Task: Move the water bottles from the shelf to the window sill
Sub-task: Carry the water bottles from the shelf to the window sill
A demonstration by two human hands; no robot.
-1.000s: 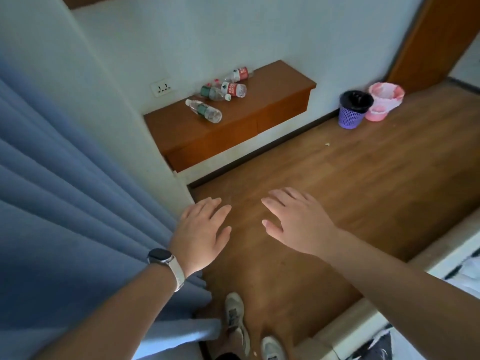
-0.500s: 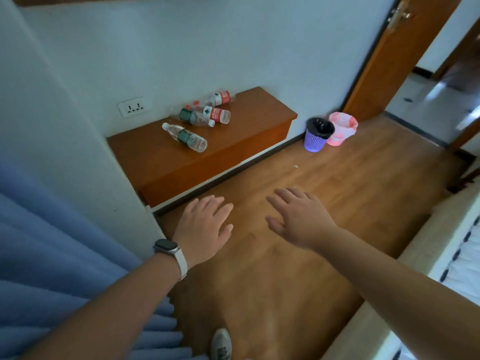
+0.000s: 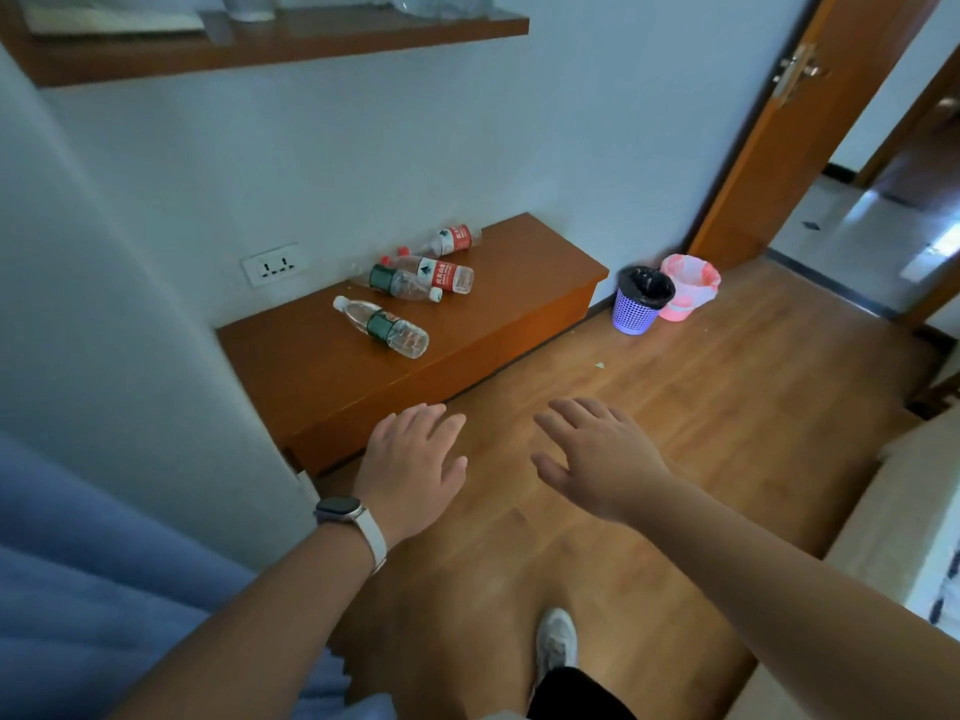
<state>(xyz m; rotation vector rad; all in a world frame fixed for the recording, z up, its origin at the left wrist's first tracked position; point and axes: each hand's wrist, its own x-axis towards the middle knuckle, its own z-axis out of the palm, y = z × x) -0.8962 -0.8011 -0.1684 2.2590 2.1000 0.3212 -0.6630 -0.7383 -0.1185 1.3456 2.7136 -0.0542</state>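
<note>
Several clear water bottles lie on their sides on a low brown shelf (image 3: 322, 376) against the white wall. Nearest is a green-labelled bottle (image 3: 382, 326); behind it lie another green-labelled bottle (image 3: 402, 283), a red-labelled bottle (image 3: 434, 272) and a second red-labelled bottle (image 3: 449, 240) by the wall. My left hand (image 3: 410, 462), with a watch on its wrist, hovers flat over the floor at the shelf's front edge and holds nothing. My right hand (image 3: 592, 457) is spread beside it, also holding nothing. No window sill is visible.
A blue curtain (image 3: 78, 574) hangs at the left. A purple bin (image 3: 636, 306) and a pink bin (image 3: 685, 285) stand in the corner by an open wooden door (image 3: 800, 127). A high wall shelf (image 3: 260, 39) runs above. A bed edge (image 3: 893, 517) lies to the right.
The view has swung up and nearer to the low shelf; the curtain has slid out to the left. Both hands stay spread out in front, holding nothing.
</note>
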